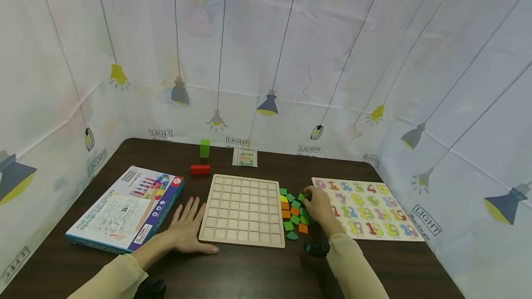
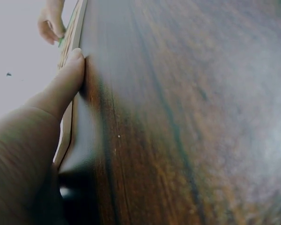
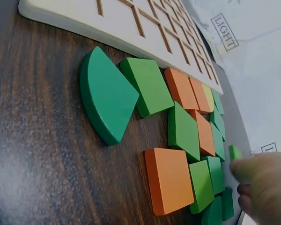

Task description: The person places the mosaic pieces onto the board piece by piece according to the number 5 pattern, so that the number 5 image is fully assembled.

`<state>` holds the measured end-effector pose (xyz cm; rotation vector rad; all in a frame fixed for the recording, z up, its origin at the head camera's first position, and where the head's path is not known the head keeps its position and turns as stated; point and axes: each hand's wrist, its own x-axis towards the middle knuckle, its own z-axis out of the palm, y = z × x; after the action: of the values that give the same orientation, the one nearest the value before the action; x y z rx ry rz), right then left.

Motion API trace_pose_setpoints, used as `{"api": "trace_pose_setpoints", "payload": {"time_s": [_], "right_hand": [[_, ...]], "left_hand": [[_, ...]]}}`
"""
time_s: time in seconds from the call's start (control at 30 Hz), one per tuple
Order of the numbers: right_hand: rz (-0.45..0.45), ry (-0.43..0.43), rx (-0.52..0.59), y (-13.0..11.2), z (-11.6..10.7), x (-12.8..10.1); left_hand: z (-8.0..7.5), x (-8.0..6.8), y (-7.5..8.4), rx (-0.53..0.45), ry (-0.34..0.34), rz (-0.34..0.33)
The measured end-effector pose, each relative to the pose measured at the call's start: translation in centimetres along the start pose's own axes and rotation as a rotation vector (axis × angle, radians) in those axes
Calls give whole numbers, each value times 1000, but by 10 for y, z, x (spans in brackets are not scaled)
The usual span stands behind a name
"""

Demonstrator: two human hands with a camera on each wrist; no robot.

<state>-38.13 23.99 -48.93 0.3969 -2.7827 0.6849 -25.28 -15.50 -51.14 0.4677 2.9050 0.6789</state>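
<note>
My left hand (image 1: 185,229) rests spread on the dark table, at the left side of the wooden grid board (image 1: 242,210). In the left wrist view its thumb (image 2: 68,77) lies along the board's edge. The board's square cells hold no pieces. To the right of the board my right hand (image 1: 319,206) pinches a small green block (image 3: 234,152) between thumb and fingertips. Below it lies a loose group of orange blocks (image 3: 171,180), green blocks (image 3: 147,86) and a yellow piece (image 1: 284,199). A dark green quarter-round piece (image 3: 105,96) lies nearest the table's front.
A number puzzle board (image 1: 374,233) lies right of the right hand. On the left is a flat printed box (image 1: 120,206). Behind the grid board are a red block (image 1: 200,170), an upright green block (image 1: 204,148) and a pattern card (image 1: 244,157). Printed cloth (image 1: 266,50) hangs around the table.
</note>
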Motion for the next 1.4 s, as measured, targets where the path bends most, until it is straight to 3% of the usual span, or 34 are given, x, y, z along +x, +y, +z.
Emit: {"api": "trace_pose_setpoints", "payload": {"time_s": [0.27, 0.5, 0.73, 1.07, 1.4], "right_hand": [[-90, 67, 40, -16, 4, 8], [-127, 25, 123, -39, 11, 21], [-150, -26, 163, -57, 26, 27], [-207, -67, 143, -65, 44, 31], [-231, -98, 161, -73, 50, 34]], "left_hand": [[3, 4, -9, 40, -1, -16], [5, 9, -13, 77, 10, -16], [6, 10, -11, 54, 13, -20], [13, 11, -11, 61, 3, -24], [3, 5, -5, 22, -4, -8]]}}
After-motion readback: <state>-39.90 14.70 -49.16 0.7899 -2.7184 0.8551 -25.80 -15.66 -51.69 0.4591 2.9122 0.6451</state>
